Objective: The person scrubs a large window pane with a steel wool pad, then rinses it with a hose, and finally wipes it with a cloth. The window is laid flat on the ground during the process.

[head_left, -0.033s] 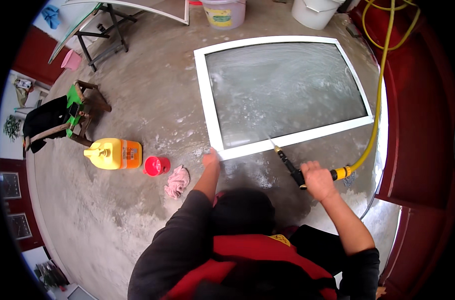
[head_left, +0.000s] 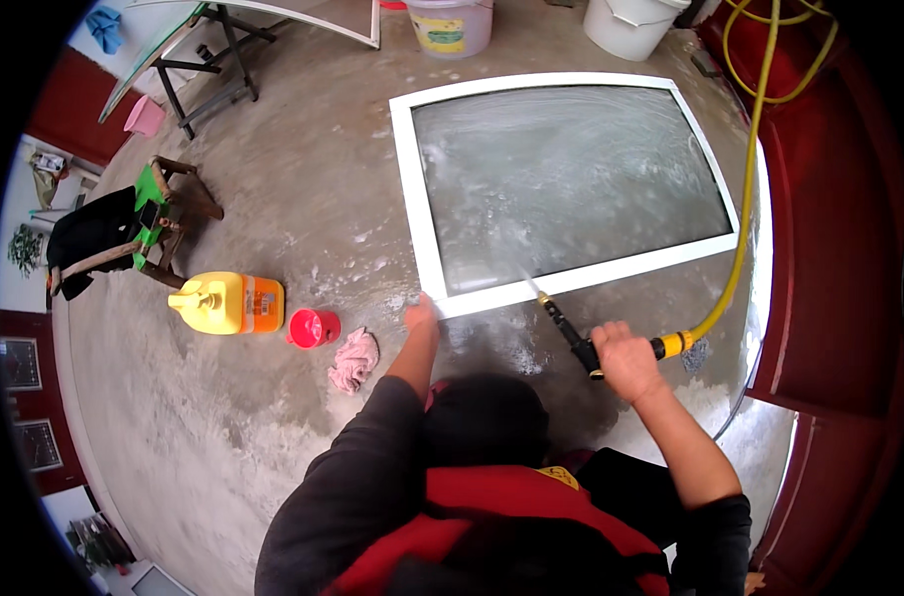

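Note:
A white-framed glass window panel (head_left: pixel 418 199) is propped at a slant or lying on the wet concrete floor in front of me; I cannot tell which. Its glass (head_left: pixel 571 179) is streaked with whitish suds. My left hand (head_left: pixel 422 312) grips the frame's near left corner, its fingertips partly hidden. Closed round the handle of a black spray gun (head_left: pixel 569 333) is my right hand (head_left: pixel 625 360). The gun's brass tip points over the near frame edge, and a thin water jet strikes the lower glass. A yellow hose (head_left: pixel 748 228) joins the gun through a yellow connector.
Left of my arm are a crumpled pink cloth (head_left: pixel 353 361), a red cup (head_left: pixel 314 328) and a yellow jug (head_left: pixel 228 303). Farther left stands a green-seated wooden chair (head_left: pixel 159 214). Two buckets (head_left: pixel 450 28) (head_left: pixel 630 28) stand at the back. A dark red wall (head_left: pixel 829 248) bounds the right.
The spray gun's tip has swung slightly left along the near frame edge, and its jet with it. My left hand stays at the corner.

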The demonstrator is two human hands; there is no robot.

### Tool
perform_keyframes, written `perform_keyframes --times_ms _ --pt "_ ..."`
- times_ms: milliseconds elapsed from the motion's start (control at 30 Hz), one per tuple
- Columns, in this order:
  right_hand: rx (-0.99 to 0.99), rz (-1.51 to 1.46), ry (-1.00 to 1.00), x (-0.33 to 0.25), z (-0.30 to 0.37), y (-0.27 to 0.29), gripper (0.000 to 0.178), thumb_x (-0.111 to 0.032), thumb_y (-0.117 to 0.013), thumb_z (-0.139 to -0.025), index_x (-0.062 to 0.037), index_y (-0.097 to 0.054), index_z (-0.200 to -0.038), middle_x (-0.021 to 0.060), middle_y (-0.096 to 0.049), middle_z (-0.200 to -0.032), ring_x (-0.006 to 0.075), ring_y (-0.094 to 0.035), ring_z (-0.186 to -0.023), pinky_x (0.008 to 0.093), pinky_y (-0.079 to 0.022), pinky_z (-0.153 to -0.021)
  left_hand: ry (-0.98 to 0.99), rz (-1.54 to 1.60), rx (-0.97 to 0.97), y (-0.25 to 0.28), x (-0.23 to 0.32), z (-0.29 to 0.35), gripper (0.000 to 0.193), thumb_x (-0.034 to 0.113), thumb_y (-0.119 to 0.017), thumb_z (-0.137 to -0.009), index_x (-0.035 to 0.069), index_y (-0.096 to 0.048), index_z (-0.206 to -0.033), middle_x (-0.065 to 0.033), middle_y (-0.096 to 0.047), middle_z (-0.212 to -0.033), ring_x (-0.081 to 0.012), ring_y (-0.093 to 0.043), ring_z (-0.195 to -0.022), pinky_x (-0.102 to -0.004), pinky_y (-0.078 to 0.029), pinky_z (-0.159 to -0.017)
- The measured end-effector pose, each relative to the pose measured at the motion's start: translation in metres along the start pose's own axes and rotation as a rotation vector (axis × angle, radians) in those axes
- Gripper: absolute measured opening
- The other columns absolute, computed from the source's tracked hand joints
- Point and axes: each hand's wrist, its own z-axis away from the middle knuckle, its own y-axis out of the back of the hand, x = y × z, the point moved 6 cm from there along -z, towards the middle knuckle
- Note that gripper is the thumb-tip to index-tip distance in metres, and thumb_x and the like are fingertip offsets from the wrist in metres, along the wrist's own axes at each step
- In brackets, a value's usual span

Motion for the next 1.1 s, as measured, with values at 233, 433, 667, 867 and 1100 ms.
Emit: perform_keyframes --times_ms 233,433,667,867,1100 --pt "0.048 -0.089 0.078 -0.047 -0.025 0.013 0.01 -0.009 -0.057 -0.075 -0.0092 -0.052 -0.084 0.0059 -0.055 -0.082 0.0242 -0.059 -0.082 0.035 -0.053 -0.062 0.236 0.205 -0.162 -0.019 -0.015 -0.007 0.067 0.053 -0.047 -0.094 -0.007 -0.055 -0.122 -0.0243 -0.06 -0.122 -0.0389 -0.06 -0.109 -0.0479 -0.049 -0.088" --pt "0.127 -0.076 0.014 -0.052 -0.049 0.03 0.01 -0.01 -0.059 -0.075 -0.01 -0.053 -0.083 0.0049 -0.056 -0.082 0.0216 -0.06 -0.083 0.0322 -0.053 -0.06 0.275 0.301 -0.217 -0.006 -0.01 -0.007 0.068 0.055 -0.042 -0.096 -0.006 -0.052 -0.126 -0.0214 -0.06 -0.122 -0.0363 -0.063 -0.102 -0.0499 -0.05 -0.084" --pt "0.068 -0.176 -0.071 -0.037 -0.046 0.056 0.016 -0.007 -0.063 -0.073 -0.0077 -0.054 -0.086 0.0073 -0.059 -0.087 0.0253 -0.061 -0.086 0.0371 -0.055 -0.064 0.282 0.241 -0.345 0.013 0.03 0.049 0.061 0.068 -0.037 -0.092 0.014 -0.057 -0.114 -0.0076 -0.065 -0.097 -0.0245 -0.061 -0.079 -0.0411 -0.049 -0.057" --pt "0.191 -0.309 -0.042 -0.048 -0.043 0.061 0.025 -0.004 -0.068 -0.067 -0.0054 -0.052 -0.086 0.0097 -0.058 -0.085 0.0286 -0.06 -0.086 0.04 -0.053 -0.066 0.158 0.151 -0.484 0.02 0.046 0.072 0.081 0.069 -0.05 -0.087 -0.003 -0.051 -0.125 -0.0183 -0.058 -0.12 -0.0322 -0.063 -0.1 -0.0474 -0.054 -0.073" --pt "0.327 -0.195 -0.04 -0.04 -0.052 0.065 0.009 -0.008 -0.06 -0.074 -0.0084 -0.056 -0.082 0.0051 -0.059 -0.079 0.0221 -0.062 -0.082 0.0321 -0.054 -0.06 0.058 -0.025 -0.448 0.025 0.046 0.074 0.096 0.069 -0.051 -0.085 -0.009 -0.04 -0.139 -0.0231 -0.05 -0.134 -0.0386 -0.057 -0.113 -0.0533 -0.051 -0.082"
